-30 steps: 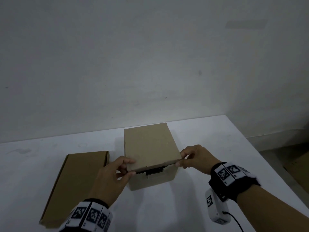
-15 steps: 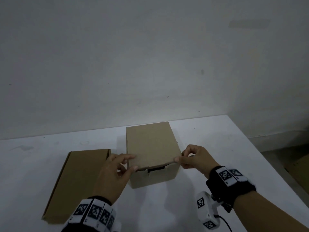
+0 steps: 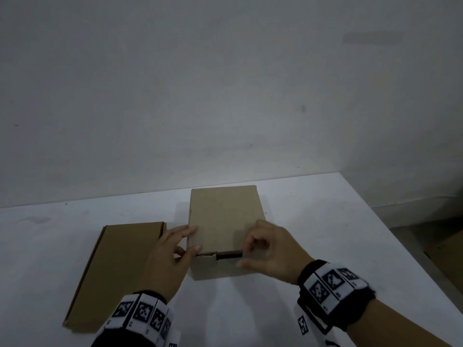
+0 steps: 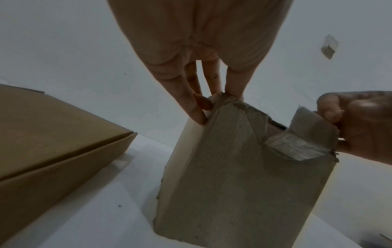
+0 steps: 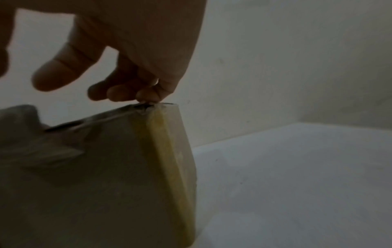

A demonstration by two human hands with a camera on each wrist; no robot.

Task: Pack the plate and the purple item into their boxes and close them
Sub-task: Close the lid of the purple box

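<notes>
At the taller box (image 3: 225, 221) on the table (image 3: 325, 221), my left hand (image 3: 170, 256) steadies the lid corner with straight fingers; my right hand (image 3: 270, 251) pinches the front flap (image 4: 305, 134) (contents hidden). I tuck squarely.

head: high, near edge, facing forward-down over surface (image 3: 325, 221) toward far wall | left wrist: low, close, looks along fingers at tall box (image 4: 244, 176) near-left corner | right wrist: low, close, same box's right corner | shared: tall box front
</notes>
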